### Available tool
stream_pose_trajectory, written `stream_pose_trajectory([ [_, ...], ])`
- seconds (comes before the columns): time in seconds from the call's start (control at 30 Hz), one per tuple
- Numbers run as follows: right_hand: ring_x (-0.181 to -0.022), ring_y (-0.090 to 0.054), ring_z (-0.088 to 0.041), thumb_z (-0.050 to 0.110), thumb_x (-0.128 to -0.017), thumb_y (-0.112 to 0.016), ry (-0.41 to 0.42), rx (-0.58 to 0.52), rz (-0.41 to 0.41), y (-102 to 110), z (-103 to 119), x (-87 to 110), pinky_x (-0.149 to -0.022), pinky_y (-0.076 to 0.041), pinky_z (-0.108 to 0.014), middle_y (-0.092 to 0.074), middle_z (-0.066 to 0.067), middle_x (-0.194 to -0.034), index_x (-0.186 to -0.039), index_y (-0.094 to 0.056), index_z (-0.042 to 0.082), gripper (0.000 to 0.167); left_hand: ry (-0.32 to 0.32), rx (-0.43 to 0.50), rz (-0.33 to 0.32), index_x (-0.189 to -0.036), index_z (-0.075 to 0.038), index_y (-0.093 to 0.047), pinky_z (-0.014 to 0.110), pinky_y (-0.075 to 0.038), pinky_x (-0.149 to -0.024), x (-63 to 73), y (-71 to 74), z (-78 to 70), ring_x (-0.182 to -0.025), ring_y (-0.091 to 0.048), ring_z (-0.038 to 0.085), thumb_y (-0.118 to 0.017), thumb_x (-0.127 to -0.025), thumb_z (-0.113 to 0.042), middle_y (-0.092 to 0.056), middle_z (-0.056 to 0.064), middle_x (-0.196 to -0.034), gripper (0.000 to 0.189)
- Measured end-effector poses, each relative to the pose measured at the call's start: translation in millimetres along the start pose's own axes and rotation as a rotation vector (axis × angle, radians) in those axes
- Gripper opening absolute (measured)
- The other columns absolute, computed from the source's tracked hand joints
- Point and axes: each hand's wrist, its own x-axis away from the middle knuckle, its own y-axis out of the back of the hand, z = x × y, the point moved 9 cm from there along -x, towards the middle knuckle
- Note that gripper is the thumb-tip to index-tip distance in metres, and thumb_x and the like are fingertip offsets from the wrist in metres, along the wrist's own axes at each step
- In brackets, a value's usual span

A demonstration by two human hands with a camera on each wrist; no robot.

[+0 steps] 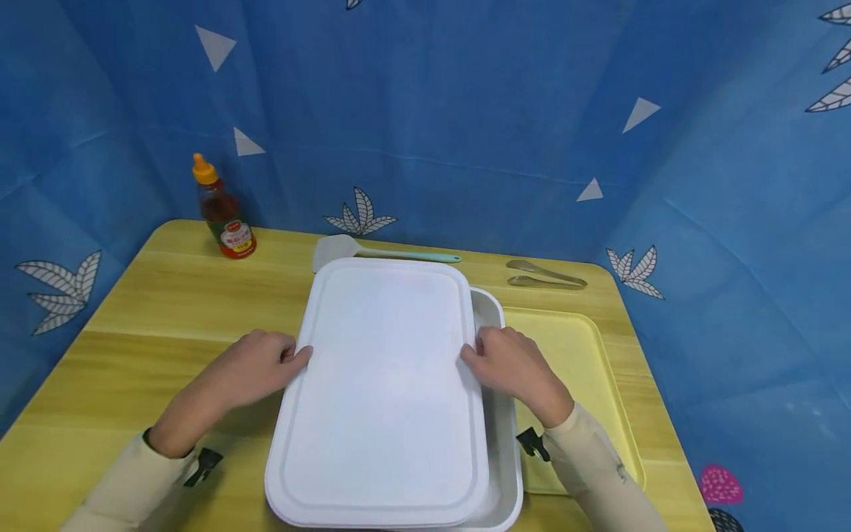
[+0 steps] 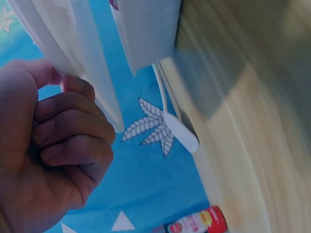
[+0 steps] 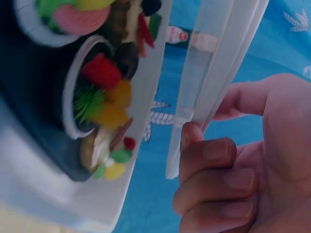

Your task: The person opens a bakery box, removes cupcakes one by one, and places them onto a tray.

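Both hands hold a white rectangular lid (image 1: 385, 391) above a white box (image 1: 507, 451), whose right side shows past it. My left hand (image 1: 262, 366) pinches the lid's left edge between thumb and bent forefinger. Its other fingers (image 2: 77, 128) are curled in toward the palm in the left wrist view. On the opposite edge, my right hand (image 1: 508, 362) pinches the lid the same way. A gap separates lid and box rim in the right wrist view. Inside the box, a dark tray (image 3: 29, 116) carries white-rimmed bowls (image 3: 69, 102) and colourful food-like pieces (image 3: 114, 104).
A sauce bottle (image 1: 226, 214) with an orange cap stands at the table's back left. Behind the box lie a spatula (image 1: 335, 251) and metal tongs (image 1: 548, 283). A yellow tray (image 1: 578, 355) sits to the right. Blue patterned cloth (image 1: 425, 111) hangs behind the table.
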Motion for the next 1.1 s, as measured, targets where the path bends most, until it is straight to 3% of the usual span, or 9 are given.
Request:
stream_pose_trajectory([
  [0.17, -0.044, -0.024, -0.013, 0.028, -0.096, -0.050, 0.028, -0.019, 0.014, -6, 18, -8.4, -0.043, -0.023, -0.029, -0.023, 0.005, -0.050, -0.057, -0.037, 0.016, 0.043, 0.014, -0.010, 0.001, -0.060, -0.014, -0.045, 0.028, -0.033, -0.050, 5.9, 12.3, 13.5, -0.048, -0.037, 0.012, -0.056, -0.101, -0.032, -0.037, -0.004, -0.052, 0.046],
  [0.4, -0.041, -0.043, -0.017, 0.027, -0.097, -0.050, 0.082, -0.013, 0.052, -15, 51, -20.1, -0.041, -0.030, -0.030, -0.039, 0.003, -0.043, -0.057, -0.047, 0.013, 0.043, 0.039, -0.031, -0.031, -0.061, -0.014, -0.044, 0.028, -0.032, -0.050, 21.1, 27.1, 37.6, -0.049, -0.036, 0.013, -0.054, -0.103, -0.034, -0.035, -0.004, -0.054, 0.047],
  [0.67, -0.039, -0.031, -0.016, 0.025, -0.096, -0.052, 0.154, 0.059, 0.042, -12, 88, -34.2, -0.039, -0.022, -0.028, -0.027, 0.004, -0.044, -0.052, -0.039, 0.014, 0.047, 0.084, -0.046, -0.036, -0.065, -0.014, -0.047, 0.029, -0.030, -0.049, 40.0, 37.4, 64.6, -0.050, -0.035, 0.013, -0.048, -0.105, -0.042, -0.036, -0.004, -0.055, 0.049],
  [0.9, -0.040, -0.033, -0.016, 0.028, -0.096, -0.053, 0.141, 0.015, 0.154, -16, 103, -50.2, -0.040, -0.024, -0.028, -0.036, 0.002, -0.044, -0.054, -0.047, 0.013, 0.045, 0.103, -0.072, -0.039, -0.067, -0.014, -0.048, 0.029, -0.030, -0.050, 45.7, 48.6, 78.0, -0.051, -0.036, 0.015, -0.047, -0.105, -0.042, -0.037, -0.003, -0.056, 0.048],
  [1.1, -0.038, -0.030, -0.013, 0.024, -0.094, -0.056, 0.162, -0.120, 0.246, -21, 116, -63.0, -0.039, -0.024, -0.027, -0.040, 0.002, -0.046, -0.059, -0.049, 0.012, 0.038, 0.119, -0.062, -0.022, -0.069, -0.013, -0.050, 0.029, -0.032, -0.051, 49.1, 51.8, 93.5, -0.053, -0.039, 0.015, -0.044, -0.106, -0.042, -0.040, -0.001, -0.059, 0.048],
])
